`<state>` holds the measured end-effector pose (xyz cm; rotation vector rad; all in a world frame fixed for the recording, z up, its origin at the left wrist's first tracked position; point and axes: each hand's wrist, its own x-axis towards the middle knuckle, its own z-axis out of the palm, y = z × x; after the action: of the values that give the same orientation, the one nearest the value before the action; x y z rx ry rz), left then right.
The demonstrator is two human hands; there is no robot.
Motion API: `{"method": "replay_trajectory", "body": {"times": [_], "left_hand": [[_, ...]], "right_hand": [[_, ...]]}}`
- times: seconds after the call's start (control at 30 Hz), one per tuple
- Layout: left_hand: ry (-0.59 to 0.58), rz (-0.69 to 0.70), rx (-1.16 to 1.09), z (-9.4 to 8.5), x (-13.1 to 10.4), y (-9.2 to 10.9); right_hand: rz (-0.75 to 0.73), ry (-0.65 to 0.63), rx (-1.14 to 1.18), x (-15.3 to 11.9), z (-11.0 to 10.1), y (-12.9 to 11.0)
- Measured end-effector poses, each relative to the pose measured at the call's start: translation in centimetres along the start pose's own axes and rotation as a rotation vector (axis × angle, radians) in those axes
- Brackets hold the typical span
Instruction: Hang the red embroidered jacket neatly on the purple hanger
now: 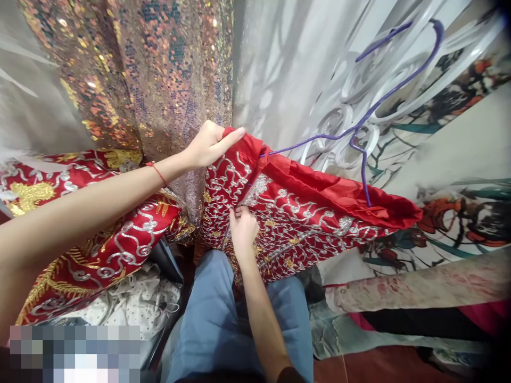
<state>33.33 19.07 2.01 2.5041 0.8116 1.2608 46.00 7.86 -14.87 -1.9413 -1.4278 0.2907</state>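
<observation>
A red embroidered skirt (295, 213) with silver scrollwork and small gold motifs hangs in front of my knees, its plain red waist edge uppermost. My left hand (211, 144) is closed on the waist edge at its left end, thumb laid along the top. Lower down, my right hand (244, 230) pinches the cloth beside a slit-like opening that runs down from the waist; whether a zip pull is between the fingers I cannot tell. A purple wire hanger (319, 137) runs into the waist opening, its hook up at the right.
Another red garment with gold and silver embroidery (131, 239) lies at the left, above white dotted cloth (136, 298). A sequinned curtain-like fabric (171, 69) hangs behind. White scrolled metalwork (359, 96) and folded fabrics (415, 276) are on the right.
</observation>
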Motion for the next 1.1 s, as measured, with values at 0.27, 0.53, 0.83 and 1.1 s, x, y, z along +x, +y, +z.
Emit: {"method": "replay_trajectory", "body": {"times": [0.27,0.53,0.83,1.1], "left_hand": [[-0.328,-0.141,-0.015,-1.3,1.0,0.5],[0.166,-0.328,0.493,0.6,-8.2,12.6],[0.089,-0.766,0.122,14.4,-23.0,4.2],[0.039,-0.674,0.055,15.8,-20.5,2.4]], "right_hand": [[0.113,-0.098,0.372,-0.3,0.5,0.8],[0.212,-0.347,0.963,-1.6,0.4,1.6],[0.248,-0.477,1.149,-4.1,0.1,2.0],[0.244,-0.213,1.199,-4.9,1.1,0.8]]}}
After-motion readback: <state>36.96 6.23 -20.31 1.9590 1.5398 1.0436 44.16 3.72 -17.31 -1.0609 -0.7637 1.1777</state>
